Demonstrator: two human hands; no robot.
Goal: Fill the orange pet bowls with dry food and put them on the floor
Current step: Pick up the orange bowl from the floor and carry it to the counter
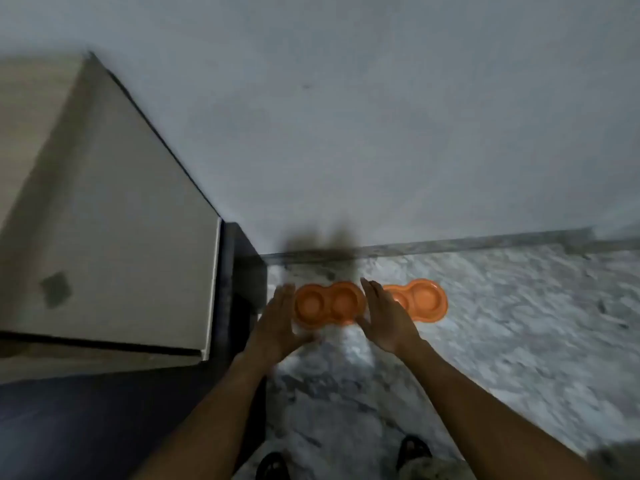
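Observation:
Two orange double pet bowls lie side by side on the marble floor near the wall. The left bowl [327,303] sits between my hands, and the right bowl [420,299] is just beyond my right hand. My left hand [277,320] is at the left bowl's left end and my right hand [388,313] at its right end. Both hands have straight, spread fingers with palms facing the bowl. Motion blur hides whether they touch it. I see only orange inside the bowls' hollows; blur hides any food.
A beige cabinet or counter [114,220] with a dark base [242,271] stands at the left, close to the left bowl. A grey wall [381,116] rises behind the bowls. My feet in dark sandals [412,452] are at the bottom edge.

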